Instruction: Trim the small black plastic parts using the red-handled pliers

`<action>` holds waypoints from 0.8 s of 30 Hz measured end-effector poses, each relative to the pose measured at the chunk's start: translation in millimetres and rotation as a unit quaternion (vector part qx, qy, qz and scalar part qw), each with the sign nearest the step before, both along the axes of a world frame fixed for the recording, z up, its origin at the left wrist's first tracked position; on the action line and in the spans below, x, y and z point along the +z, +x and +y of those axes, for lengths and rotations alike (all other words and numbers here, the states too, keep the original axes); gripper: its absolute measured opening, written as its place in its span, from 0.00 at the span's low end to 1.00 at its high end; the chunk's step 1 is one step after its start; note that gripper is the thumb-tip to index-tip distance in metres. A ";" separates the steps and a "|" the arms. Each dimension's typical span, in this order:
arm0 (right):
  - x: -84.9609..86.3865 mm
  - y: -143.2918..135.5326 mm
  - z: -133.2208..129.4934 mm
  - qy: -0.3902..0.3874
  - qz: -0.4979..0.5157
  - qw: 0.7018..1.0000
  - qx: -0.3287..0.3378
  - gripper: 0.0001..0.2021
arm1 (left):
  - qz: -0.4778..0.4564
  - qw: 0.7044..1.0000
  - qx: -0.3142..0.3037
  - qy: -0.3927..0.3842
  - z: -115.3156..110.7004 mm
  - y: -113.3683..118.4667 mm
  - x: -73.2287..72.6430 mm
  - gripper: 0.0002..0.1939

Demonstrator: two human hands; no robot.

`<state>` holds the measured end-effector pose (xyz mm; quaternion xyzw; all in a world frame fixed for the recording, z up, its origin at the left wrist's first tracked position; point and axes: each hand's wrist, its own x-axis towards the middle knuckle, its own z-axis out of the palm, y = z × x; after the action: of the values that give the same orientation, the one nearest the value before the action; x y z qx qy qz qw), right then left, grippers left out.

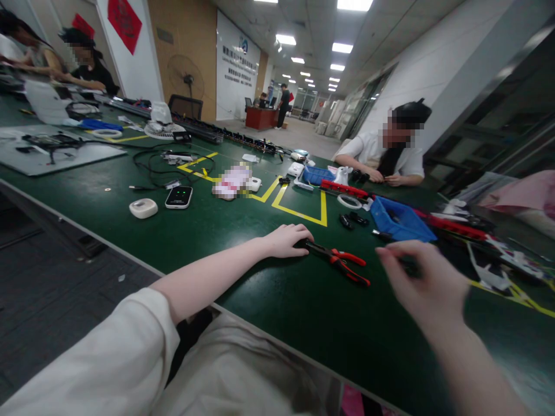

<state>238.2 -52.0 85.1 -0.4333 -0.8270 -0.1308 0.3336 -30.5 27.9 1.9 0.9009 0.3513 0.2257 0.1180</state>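
On the green table, my left hand (289, 241) has its fingers closed over a small black part, mostly hidden beneath them. Right beside its fingertips lie long-nose pliers (342, 261) with red and black handles, their jaws toward the hand. My right hand (427, 283) is raised to the right of the pliers, smeared by motion. Its thumb and fingers are curled together; what they hold, if anything, cannot be made out. Just beyond it lies a small black piece with a metal end (381, 234), and a blue bin (401, 219) stands behind.
Small black parts (353, 219) and a white tape roll (349, 201) lie near the blue bin. Further left are a phone (233, 181), a black-screened device (178, 197) and a white rounded case (143, 208). Yellow tape (299, 216) marks the table. A co-worker (390, 144) sits across.
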 end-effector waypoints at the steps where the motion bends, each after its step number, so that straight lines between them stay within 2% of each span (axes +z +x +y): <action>1: -6.4 0.3 4.6 -0.024 -0.024 0.999 0.010 0.13 | -0.001 1.000 0.000 0.000 0.1 0.1 -0.2 0.16; 3: -25.0 4.2 17.1 -0.090 -0.078 0.993 0.027 0.17 | -0.004 1.000 0.001 -0.001 0.6 0.3 -0.9 0.16; 6: -59.5 18.6 36.4 -0.155 -0.103 0.983 0.006 0.26 | -0.007 1.000 0.002 -0.003 1.7 0.6 -2.8 0.17; 8: -78.5 29.4 44.7 -0.184 -0.079 0.980 -0.019 0.31 | -0.008 1.000 0.002 -0.003 2.2 0.8 -4.1 0.17; 10: -89.5 36.2 48.4 -0.206 -0.058 0.976 -0.047 0.35 | -0.011 1.000 0.001 -0.003 2.5 1.1 -5.1 0.17; 13: -91.6 36.7 48.1 -0.212 -0.049 0.974 -0.064 0.36 | -0.018 1.000 -0.005 0.000 2.4 1.7 -5.6 0.16; 17: -81.8 29.1 42.4 -0.192 -0.062 0.977 -0.066 0.33 | -0.026 0.999 -0.018 0.006 1.9 2.6 -5.1 0.17; 22: -73.0 25.3 34.2 -0.183 -0.093 0.977 -0.062 0.22 | -0.035 0.999 -0.029 0.009 1.2 2.3 -5.1 0.16; 24: -71.7 25.7 32.2 -0.166 -0.092 0.980 -0.062 0.21 | -0.040 0.999 -0.032 0.008 0.9 2.1 -5.5 0.16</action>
<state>263.9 -19.8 13.4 -0.5197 -0.8355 -0.0511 0.1709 -28.4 28.8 -3.6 0.9028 0.3153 0.2607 0.1325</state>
